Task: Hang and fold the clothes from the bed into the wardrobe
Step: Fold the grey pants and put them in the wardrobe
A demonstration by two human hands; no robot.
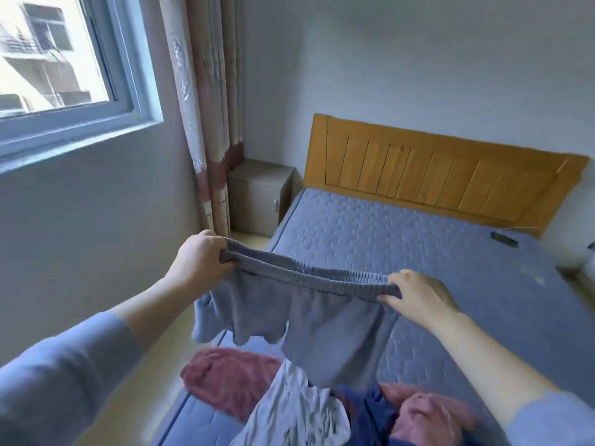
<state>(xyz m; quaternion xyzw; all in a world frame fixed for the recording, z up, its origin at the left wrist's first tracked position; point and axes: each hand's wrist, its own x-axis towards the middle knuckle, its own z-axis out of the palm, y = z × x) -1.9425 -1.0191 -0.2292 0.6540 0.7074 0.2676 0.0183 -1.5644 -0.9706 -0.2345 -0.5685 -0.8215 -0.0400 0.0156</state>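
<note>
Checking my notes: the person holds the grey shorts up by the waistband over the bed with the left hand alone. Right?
No. The head view shows both the left hand and the right hand gripping the waistband, holding the grey shorts up over the bed.

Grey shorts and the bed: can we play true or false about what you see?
1. The left hand and the right hand both grip the grey shorts by the waistband. True.
2. The grey shorts lie flat on the bed. False: they hang in the air above it.
3. A pink garment lies on the bed below the shorts. True.
4. The headboard is blue. False: it is orange-brown wood.
</note>
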